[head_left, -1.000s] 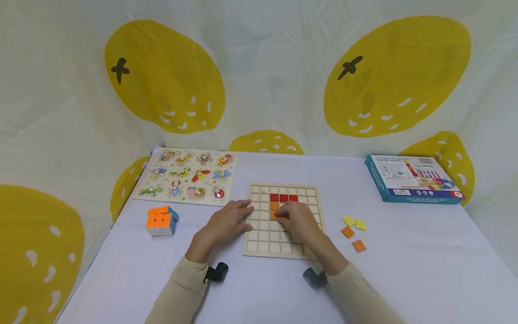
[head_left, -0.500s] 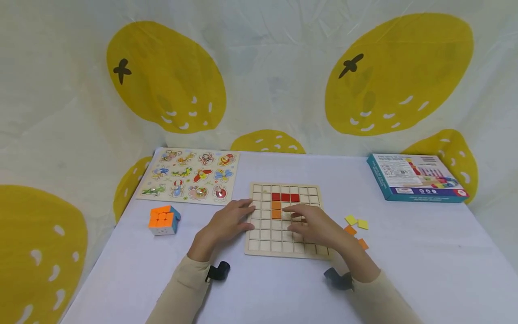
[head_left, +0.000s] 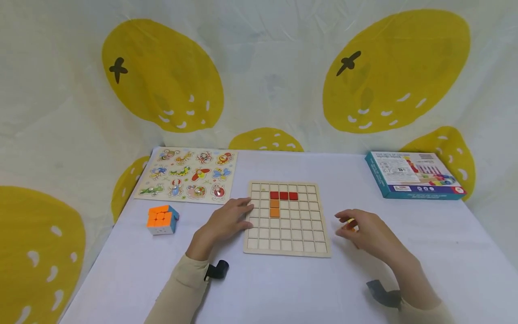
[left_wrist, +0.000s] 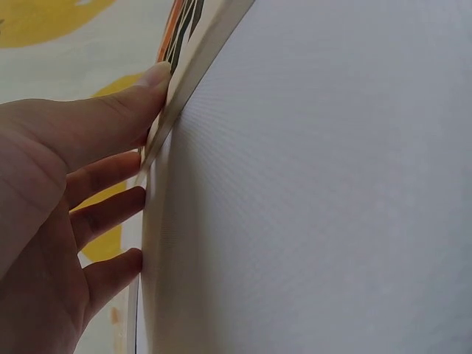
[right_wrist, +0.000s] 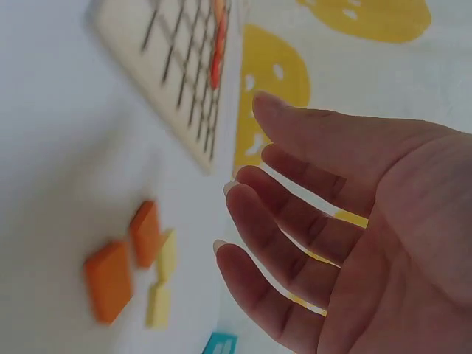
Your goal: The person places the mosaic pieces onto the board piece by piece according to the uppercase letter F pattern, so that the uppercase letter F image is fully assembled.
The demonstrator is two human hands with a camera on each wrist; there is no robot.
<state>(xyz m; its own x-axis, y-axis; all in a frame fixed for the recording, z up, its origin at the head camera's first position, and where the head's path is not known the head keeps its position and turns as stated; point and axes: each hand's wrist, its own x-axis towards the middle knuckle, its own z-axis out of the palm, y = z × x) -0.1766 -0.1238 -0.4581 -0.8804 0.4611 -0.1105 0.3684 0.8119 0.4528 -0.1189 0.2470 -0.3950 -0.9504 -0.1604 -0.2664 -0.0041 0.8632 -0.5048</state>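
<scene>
A wooden grid board (head_left: 291, 227) lies on the white table, with a row of red square tiles (head_left: 283, 195) and two orange tiles (head_left: 274, 208) in its cells. My left hand (head_left: 227, 221) rests at the board's left edge, thumb and fingertips touching it, as the left wrist view also shows. Off the board's right side, my right hand (head_left: 366, 233) hovers with loosely bent fingers and nothing in them. Beneath it are two loose orange tiles (right_wrist: 109, 280) and two yellow tiles (right_wrist: 158, 304); in the head view the hand mostly hides them.
An insect peg puzzle (head_left: 186, 175) lies at the back left. In front of it stands a puzzle cube (head_left: 161, 220) with its top layer turned. A teal-edged game box (head_left: 417, 175) sits at the back right, by the lemon-print curtain (head_left: 275, 81).
My right hand has let go of an orange tile in the board's grid and moved right, off the board, to above the loose tiles. The left hand has stayed at the board's edge.
</scene>
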